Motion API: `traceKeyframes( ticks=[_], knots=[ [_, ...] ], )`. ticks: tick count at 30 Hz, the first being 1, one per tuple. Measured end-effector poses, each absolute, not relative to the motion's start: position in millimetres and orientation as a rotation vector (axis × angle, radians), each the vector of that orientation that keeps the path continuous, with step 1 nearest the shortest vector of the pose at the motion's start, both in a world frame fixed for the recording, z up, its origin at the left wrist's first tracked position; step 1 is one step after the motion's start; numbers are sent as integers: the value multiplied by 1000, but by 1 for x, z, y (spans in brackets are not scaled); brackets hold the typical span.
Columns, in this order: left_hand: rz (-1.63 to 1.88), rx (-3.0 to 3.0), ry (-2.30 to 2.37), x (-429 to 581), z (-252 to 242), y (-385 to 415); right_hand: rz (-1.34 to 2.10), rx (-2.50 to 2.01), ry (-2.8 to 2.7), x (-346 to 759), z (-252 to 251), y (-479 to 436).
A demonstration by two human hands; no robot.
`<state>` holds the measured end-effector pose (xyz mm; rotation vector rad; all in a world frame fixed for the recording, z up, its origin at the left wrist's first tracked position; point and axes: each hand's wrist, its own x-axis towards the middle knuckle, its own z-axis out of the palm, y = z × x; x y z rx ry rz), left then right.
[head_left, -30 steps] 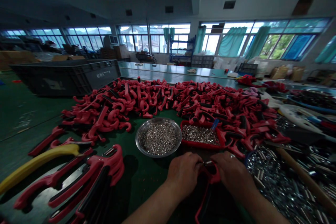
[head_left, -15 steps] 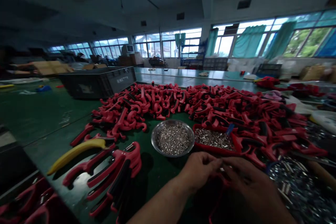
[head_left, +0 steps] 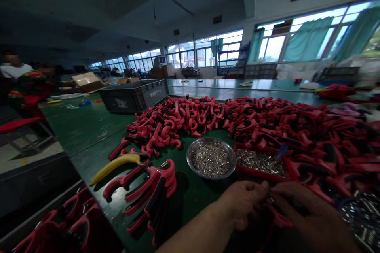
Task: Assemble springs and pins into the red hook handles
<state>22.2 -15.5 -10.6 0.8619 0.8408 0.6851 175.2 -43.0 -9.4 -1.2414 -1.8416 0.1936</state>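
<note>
Head view — left hand [head_left: 243, 203] meets right hand [head_left: 308, 215], both pinching inward.

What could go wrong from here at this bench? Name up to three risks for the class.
The left hand works close to the red tray; a knock could spill its small metal parts.

The right hand is beside a loose heap of metal parts; anything dropped there could be hard to find.

The pile of red handles crowds the tray and might slide onto it.
</note>
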Motion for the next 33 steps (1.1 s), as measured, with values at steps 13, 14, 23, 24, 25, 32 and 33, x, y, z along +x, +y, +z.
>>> traceKeyframes(
  ticks=[13, 14, 23, 24, 25, 32, 33],
  knots=[
    [709, 922, 813, 19, -12, -18, -127, -1252, -1945, 163, -14, -57],
    [722, 933, 826, 19, -13, -18, -89, -1256, -1964, 163, -13, -57],
    [755, 1307, 914, 13, -12, -14, 159, -1395, -2017, 167, -2, -58],
    [783, 1400, 972, 9, -10, -11, 221, -1443, -1950, 168, -2, -57],
    [819, 1503, 1049, 5, -8, -7, 285, -1492, -1888, 169, -4, -57],
    [961, 1821, 1574, -38, -3, 26, 492, -1591, -1831, 181, -26, -59],
    [936, 1840, 1634, -41, -4, 28, 526, -1603, -1821, 182, -28, -59]
  ],
)
